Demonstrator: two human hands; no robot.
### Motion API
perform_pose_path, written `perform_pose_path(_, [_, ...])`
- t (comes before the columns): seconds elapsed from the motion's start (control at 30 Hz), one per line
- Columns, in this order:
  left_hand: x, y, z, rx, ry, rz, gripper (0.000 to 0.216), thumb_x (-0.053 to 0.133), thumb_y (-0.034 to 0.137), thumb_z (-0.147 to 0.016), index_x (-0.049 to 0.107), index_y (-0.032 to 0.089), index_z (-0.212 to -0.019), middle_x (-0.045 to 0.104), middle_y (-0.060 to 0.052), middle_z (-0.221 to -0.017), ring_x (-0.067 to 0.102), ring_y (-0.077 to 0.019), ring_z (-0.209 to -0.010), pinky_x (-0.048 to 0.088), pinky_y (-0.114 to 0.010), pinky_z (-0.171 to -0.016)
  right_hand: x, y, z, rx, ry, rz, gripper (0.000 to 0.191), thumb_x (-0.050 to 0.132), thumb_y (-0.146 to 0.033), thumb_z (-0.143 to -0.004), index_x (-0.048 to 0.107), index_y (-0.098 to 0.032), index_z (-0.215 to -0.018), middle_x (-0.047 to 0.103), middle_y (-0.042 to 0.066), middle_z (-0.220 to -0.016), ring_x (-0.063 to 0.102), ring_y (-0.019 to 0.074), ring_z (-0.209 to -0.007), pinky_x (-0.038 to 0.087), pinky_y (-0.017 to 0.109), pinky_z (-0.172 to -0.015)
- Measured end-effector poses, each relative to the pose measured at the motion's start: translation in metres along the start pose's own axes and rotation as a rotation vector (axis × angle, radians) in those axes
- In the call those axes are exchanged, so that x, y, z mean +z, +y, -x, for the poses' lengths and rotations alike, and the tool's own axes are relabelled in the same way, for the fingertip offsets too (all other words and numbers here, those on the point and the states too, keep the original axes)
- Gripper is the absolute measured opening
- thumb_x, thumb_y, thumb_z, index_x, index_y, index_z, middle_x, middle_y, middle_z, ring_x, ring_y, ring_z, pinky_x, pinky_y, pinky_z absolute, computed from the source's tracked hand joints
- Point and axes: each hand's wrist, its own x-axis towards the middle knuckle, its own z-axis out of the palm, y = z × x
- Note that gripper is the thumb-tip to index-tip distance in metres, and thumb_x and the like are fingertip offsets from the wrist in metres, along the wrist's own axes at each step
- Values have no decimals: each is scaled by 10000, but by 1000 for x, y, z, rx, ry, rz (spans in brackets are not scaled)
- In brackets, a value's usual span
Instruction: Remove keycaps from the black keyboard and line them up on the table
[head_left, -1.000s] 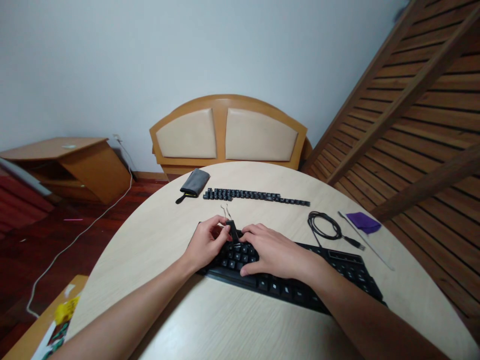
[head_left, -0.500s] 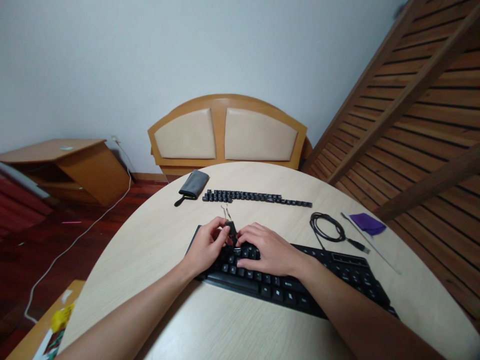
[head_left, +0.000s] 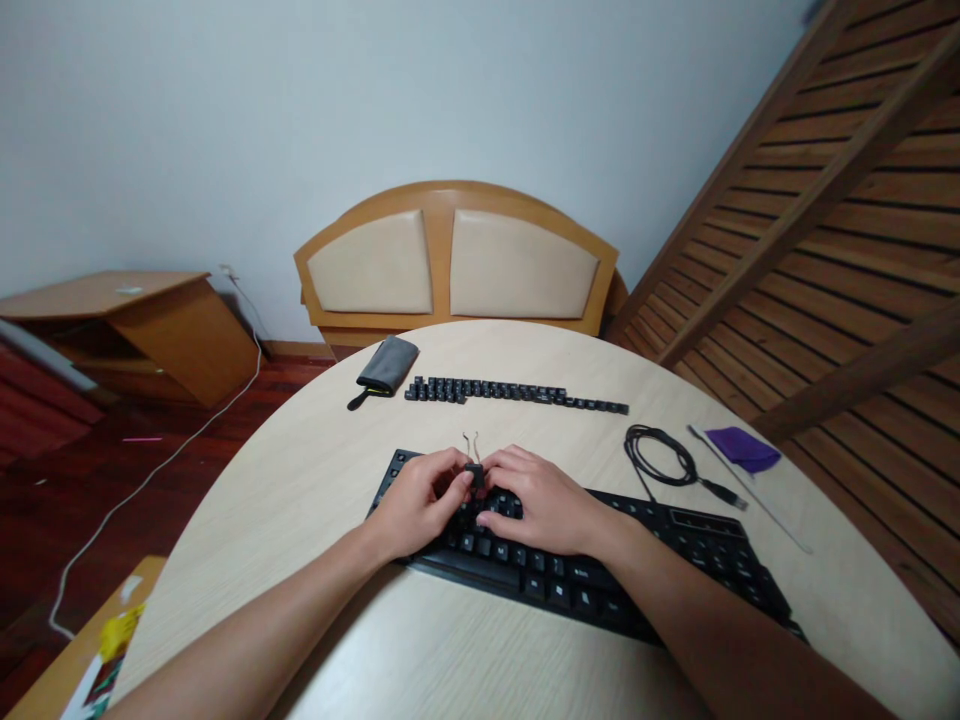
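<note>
A black keyboard [head_left: 660,560] lies on the round light wooden table [head_left: 315,480] in front of me. My left hand [head_left: 416,500] and my right hand [head_left: 544,500] rest over its left end with fingers curled. Between their fingertips stands a small wire keycap puller [head_left: 472,462], black at the base with two wire loops pointing up. Both hands pinch it over the keys. A row of loose black keycaps [head_left: 517,393] lies farther back on the table.
A grey pouch [head_left: 386,365] sits at the left end of the keycap row. A coiled black cable [head_left: 664,455], a thin stick [head_left: 750,490] and a purple cloth [head_left: 742,447] lie at the right. A padded wooden headboard stands behind the table, a slatted frame at right.
The puller and both hands have shifted slightly right along the keyboard, and the puller now stands more upright. The camera has shifted a little.
</note>
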Motion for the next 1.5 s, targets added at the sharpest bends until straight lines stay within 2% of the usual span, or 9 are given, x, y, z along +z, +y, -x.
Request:
perform_pose_path(0.17, [1,3,3,80,-20,-150,154,498,271,-914,581,181,-821,621,-26,-743,553,-158,-666,404,-257,-640,4,-2,-1,23,22,32,186,667,-281,-808,662,-194,-972,651,63,-1055,560,226,-1011,456,372,-908])
perform_pose_path(0.33, [1,0,3,79,-10,-171,177,481,277,-926,601,182,-839,629,-32,-753,565,-164,-689,409,-265,-667,8,-5,-1,58,40,57,166,650,-279,-812,659,-196,-955,653,63,-1031,565,229,-994,464,363,-880])
perform_pose_path(0.5, [2,-3,1,-55,21,-36,197,477,304,-945,595,176,-854,627,-12,-697,569,-149,-639,399,-241,-596,7,-6,-2,88,41,44,123,684,-308,-808,649,-207,-870,653,46,-999,562,224,-984,462,358,-869])
perform_pose_path(0.67, [3,-7,-2,-135,11,148,204,500,342,-940,582,168,-870,641,-18,-749,591,-146,-674,429,-233,-611,7,-5,-2,103,47,0,126,701,-303,-802,655,-214,-876,653,41,-1007,566,217,-986,460,358,-877])
perform_pose_path(0.87, [2,-13,-6,-225,25,415,269,557,420,-905,563,158,-846,621,-5,-728,570,-119,-611,446,-226,-589,6,-5,-2,102,55,-61,116,695,-290,-807,645,-220,-886,659,39,-1009,571,217,-992,456,368,-892])
perform_pose_path(1.1, [2,-10,-5,-187,64,388,254,554,395,-917,584,148,-864,621,-10,-731,586,-122,-644,458,-231,-626,6,-2,-4,121,98,-144,139,716,-237,-779,634,-213,-889,671,28,-959,590,202,-959,459,342,-870])
perform_pose_path(1.27, [3,-11,-5,-187,79,400,221,582,369,-904,593,149,-885,639,-15,-750,619,-131,-667,475,-230,-633,7,0,-4,195,98,-219,157,715,-210,-767,648,-211,-909,685,24,-930,623,195,-917,468,334,-850])
perform_pose_path(1.5, [3,-11,-6,-201,87,368,222,580,369,-903,600,148,-889,650,-15,-752,645,-146,-687,488,-237,-636,6,0,-3,195,104,-399,354,734,-183,-764,542,-214,-1060,681,14,-974,646,168,-939,483,294,-844])
